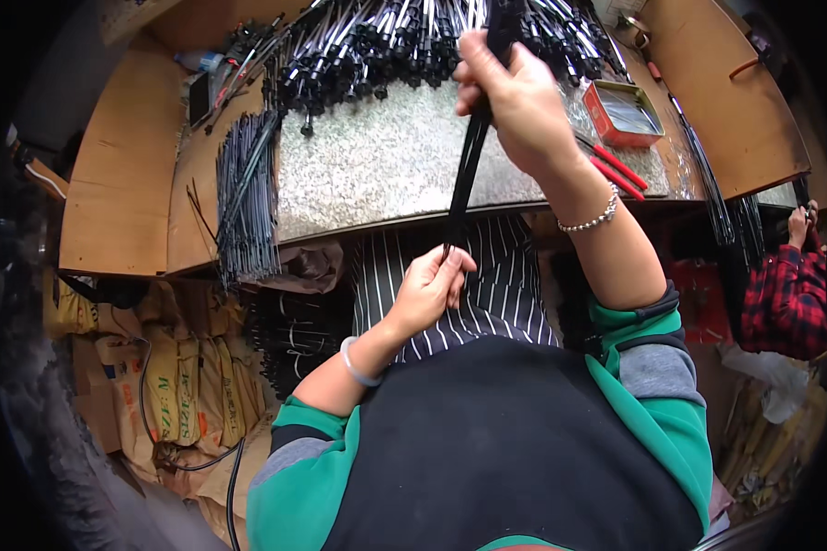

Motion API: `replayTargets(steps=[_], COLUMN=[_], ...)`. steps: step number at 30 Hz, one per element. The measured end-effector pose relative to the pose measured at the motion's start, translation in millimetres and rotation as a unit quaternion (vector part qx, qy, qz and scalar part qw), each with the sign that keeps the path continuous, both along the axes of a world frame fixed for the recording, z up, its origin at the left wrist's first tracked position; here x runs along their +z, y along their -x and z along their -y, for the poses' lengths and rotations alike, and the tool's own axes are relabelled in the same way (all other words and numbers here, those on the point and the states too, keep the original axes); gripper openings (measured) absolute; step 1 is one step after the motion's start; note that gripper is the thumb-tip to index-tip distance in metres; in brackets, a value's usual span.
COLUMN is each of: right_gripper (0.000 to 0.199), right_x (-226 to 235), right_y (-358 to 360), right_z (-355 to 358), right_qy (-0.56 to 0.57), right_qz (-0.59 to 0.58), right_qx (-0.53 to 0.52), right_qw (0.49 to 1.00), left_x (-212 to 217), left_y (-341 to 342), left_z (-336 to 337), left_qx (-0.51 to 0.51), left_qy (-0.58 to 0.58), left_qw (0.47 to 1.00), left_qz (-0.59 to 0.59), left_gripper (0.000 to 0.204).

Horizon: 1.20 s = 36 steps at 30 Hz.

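Observation:
A bundle of thin black rods slants between my hands, crossing the table's front edge. My right hand is wrapped around its upper part above the tabletop. Lower down, in front of the striped apron, my left hand pinches the bundle's bottom end between thumb and fingers. Beyond my right hand spreads a large pile of shiny metal rods with black ends. What the top of the held bundle looks like is blurred and partly covered by my fingers.
The speckled tabletop carries a red tin and red-handled pliers at right. Dark rods overhang the left edge, near a phone and bottle. Sacks lie lower left. A co-worker's plaid sleeve shows far right.

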State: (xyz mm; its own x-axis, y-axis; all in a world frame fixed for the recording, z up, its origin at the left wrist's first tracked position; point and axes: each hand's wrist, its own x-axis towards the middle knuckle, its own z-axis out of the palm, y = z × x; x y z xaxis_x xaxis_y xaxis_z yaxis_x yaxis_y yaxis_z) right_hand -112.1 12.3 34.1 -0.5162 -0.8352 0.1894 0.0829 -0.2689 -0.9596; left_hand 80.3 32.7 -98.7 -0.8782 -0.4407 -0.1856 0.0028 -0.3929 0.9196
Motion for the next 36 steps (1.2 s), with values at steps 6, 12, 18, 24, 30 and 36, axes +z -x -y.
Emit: replayTargets(steps=[6,12,18,24,30,36], right_gripper=[0.065,0.049,0.013,0.020,0.024,0.022], right_x=[-90,-87,-78,-89,-93,-86], right_y=[19,15,-19,-37,-36,-58], right_z=[-38,-99,-132,-132,-137,-127], right_qy=[-0.180,-0.169,-0.143,-0.199,-0.214,-0.099], right_qz=[-0.266,-0.299,-0.119,-0.093,-0.062,0.090], right_qx=[-0.130,-0.102,0.005,0.060,0.061,0.148], right_qw=[0.938,0.933,0.983,0.974,0.973,0.980], left_x=[5,15,49,24,23,34], left_y=[-30,-38,-36,-18,-20,-16], left_z=[-13,-9,-29,-20,-18,-44], left_qx=[-0.085,-0.056,-0.043,-0.041,-0.028,-0.128], left_qy=[-0.227,-0.223,-0.046,-0.220,-0.248,-0.002], left_qw=[0.964,0.966,0.998,0.973,0.965,0.992], left_qz=[0.109,0.115,0.022,0.058,0.078,-0.001], left_gripper=[0.036,0.040,0.037,0.036,0.037,0.034])
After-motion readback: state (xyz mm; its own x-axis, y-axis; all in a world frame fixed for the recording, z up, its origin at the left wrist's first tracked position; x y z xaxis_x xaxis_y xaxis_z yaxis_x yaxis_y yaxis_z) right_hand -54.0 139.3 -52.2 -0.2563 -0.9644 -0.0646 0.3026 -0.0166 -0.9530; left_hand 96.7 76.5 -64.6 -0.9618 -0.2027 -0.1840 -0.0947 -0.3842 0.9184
